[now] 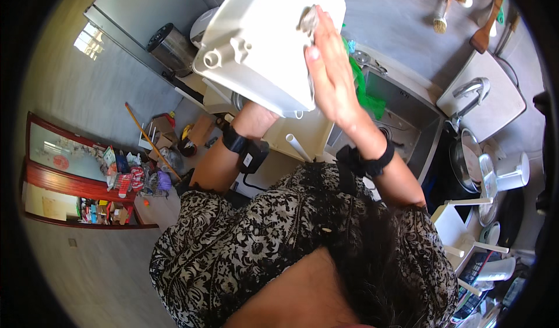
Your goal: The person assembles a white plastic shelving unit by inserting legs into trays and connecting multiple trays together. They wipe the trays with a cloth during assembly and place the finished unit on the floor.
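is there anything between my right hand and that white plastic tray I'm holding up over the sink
Yes, a small grey scrubbing pad. Your right hand presses it flat against the white plastic tray, so the fingers meet the pad and not the plastic. Your left hand holds the tray from below, mostly hidden behind it.

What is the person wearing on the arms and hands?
Both hands are bare, without gloves. The left wrist carries a black band with a small black box on it. The right wrist carries a similar black band. The sleeves have a black and white floral pattern.
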The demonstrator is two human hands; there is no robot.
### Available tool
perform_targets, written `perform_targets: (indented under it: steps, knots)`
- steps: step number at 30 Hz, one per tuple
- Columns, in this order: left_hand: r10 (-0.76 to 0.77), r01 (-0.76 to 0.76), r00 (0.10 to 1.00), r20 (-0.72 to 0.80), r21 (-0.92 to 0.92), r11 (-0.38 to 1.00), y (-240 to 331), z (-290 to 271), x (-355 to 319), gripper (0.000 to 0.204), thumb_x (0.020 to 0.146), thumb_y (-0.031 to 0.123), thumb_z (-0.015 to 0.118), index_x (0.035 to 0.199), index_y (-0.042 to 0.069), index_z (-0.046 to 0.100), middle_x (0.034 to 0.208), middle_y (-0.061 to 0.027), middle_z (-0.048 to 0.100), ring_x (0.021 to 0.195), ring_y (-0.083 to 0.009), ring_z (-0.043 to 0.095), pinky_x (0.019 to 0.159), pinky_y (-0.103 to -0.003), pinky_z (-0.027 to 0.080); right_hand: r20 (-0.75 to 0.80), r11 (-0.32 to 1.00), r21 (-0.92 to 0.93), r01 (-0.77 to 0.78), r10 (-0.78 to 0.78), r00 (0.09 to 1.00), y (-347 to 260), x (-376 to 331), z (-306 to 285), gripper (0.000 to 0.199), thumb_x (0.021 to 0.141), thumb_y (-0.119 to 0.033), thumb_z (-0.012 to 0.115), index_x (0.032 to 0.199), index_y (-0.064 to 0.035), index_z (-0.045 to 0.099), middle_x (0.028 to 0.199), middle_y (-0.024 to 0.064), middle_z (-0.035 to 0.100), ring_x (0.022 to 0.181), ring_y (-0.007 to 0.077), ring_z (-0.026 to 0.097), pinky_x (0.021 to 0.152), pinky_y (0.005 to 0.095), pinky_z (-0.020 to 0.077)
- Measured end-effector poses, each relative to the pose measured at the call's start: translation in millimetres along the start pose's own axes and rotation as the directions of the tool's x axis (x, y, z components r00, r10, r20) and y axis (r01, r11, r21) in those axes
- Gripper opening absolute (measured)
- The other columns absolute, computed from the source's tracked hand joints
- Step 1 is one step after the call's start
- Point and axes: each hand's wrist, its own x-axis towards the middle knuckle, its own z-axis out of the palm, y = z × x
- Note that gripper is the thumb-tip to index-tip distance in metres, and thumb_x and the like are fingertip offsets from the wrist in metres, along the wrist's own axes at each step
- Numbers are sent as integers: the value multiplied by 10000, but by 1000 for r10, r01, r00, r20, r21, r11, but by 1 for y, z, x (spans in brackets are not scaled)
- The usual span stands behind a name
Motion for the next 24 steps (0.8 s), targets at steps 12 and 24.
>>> perform_targets:
  steps: [12, 24]
  knots:
    - [91, -93, 995, -48, -55, 994, -23, -22, 14, 421, 1030, 218, 410, 1396, 9, 405, 1387, -134, 499, 1245, -183, 493, 1014, -293, 427, -61, 957, -190, 218, -233, 971, -66, 24, 12, 567, 957, -221, 509, 1413, 80, 358, 1422, 307, 393, 1298, 458, 406, 1091, 449, 328]
    - [-16, 249, 919, -394, 548, 799, 121, -32, -51, 416, 998, 151, 469, 1384, 1, 429, 1343, -141, 533, 1203, -182, 522, 1004, -296, 429, 254, 936, -340, 91, -1, 967, 40, -88, 8, 527, 864, -64, 623, 1364, -26, 460, 1127, 185, 639, 969, 312, 664, 790, 365, 561]
